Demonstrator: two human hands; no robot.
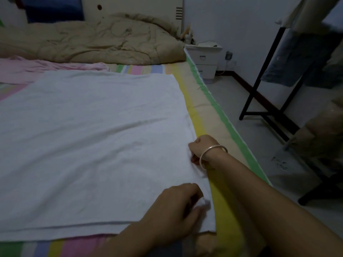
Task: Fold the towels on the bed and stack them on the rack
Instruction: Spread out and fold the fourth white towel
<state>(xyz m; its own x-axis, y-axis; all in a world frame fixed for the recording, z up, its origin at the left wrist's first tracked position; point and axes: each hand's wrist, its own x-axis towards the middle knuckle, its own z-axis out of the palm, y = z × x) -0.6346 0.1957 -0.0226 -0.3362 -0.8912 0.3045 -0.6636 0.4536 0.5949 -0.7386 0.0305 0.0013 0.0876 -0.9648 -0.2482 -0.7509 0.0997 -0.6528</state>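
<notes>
my left hand (176, 208) and right hand (203, 148) pinch the right edge of the white towel (92, 136), which i judge soft, limp, best taken at corners.

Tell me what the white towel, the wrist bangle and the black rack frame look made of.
The white towel: soft woven cloth, likely cotton; matte, with slack creases and layered edges. The bangle: metal, silver-toned; smooth, with a pale gleam. The black rack frame: probably painted metal; thin straight bars, dull finish, though dim light leaves it open.
</notes>
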